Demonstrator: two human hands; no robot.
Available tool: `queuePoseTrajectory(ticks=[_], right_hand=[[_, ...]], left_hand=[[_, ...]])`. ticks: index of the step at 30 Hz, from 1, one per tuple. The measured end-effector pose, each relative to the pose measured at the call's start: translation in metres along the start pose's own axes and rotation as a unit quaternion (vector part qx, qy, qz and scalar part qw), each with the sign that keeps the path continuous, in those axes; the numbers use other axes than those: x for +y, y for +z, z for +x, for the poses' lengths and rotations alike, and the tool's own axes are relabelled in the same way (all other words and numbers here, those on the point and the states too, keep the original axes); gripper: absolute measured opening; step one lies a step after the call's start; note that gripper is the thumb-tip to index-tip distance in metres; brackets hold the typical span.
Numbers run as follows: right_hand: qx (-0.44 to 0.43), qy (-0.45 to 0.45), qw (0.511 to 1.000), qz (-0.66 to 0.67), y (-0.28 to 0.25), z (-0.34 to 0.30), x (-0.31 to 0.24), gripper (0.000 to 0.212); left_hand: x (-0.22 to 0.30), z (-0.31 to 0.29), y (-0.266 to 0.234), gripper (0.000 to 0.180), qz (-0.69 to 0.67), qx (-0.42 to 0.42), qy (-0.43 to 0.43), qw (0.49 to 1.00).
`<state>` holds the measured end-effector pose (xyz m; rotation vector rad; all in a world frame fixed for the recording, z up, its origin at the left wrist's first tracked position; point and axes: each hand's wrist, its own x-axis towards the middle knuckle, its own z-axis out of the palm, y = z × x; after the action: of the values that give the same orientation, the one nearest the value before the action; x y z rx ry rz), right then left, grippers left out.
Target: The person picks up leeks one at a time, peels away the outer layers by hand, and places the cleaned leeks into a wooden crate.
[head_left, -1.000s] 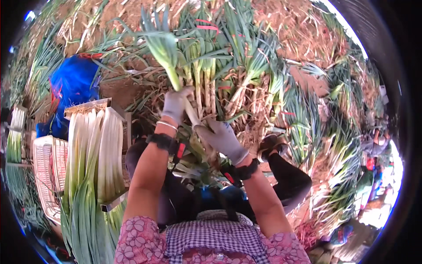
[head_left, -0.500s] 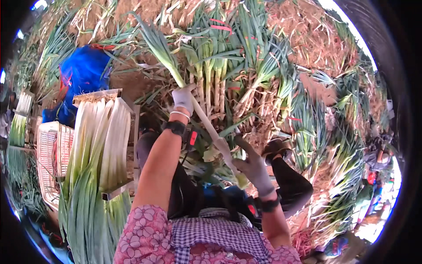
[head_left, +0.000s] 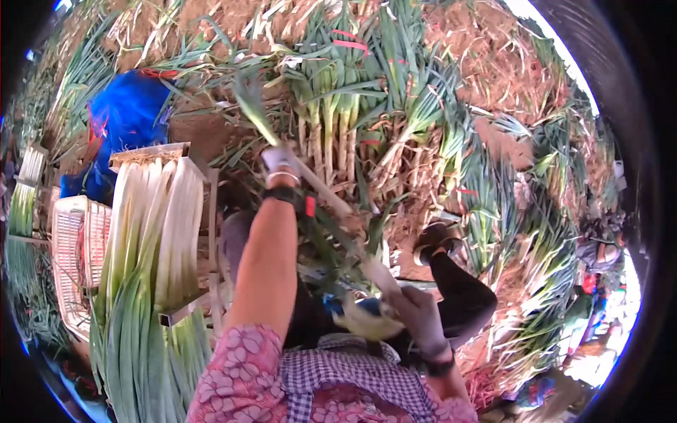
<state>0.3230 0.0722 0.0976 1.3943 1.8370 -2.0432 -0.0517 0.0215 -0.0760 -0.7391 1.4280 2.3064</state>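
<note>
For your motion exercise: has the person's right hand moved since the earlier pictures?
Yes. The right hand has dropped from the standing leek bunch toward the person's lap.

The left arm stretches forward and up, bare from a pink flowered sleeve to a dark wristband, and its gloved left hand (head_left: pixel 281 161) is closed, fingers curled tight. The right arm stays bent close to the body, its gloved right hand (head_left: pixel 416 315) low near the lap, fingers curled shut
</note>
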Motion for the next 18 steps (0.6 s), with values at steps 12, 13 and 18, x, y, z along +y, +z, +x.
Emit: queuePoseTrajectory(ticks=[12, 13, 18], right_hand=[[-0.068, -0.252, 0.946, -0.193, 0.055, 0.148, -0.021, 0.049], [-0.088, -0.243, 0.951, -0.172, 0.06, 0.151, -0.014, 0.047], [-0.127, -0.199, 0.907, -0.348, 0.049, 0.148, 0.025, 0.045]], left_hand=[[0.03, -0.076, 0.01, 0.016, -0.091, -0.262, 0.077, 0.958], [0.044, -0.08, 0.009, 0.018, -0.088, -0.272, 0.077, 0.955], [0.122, -0.048, -0.034, 0.023, -0.01, -0.225, 0.096, 0.97]])
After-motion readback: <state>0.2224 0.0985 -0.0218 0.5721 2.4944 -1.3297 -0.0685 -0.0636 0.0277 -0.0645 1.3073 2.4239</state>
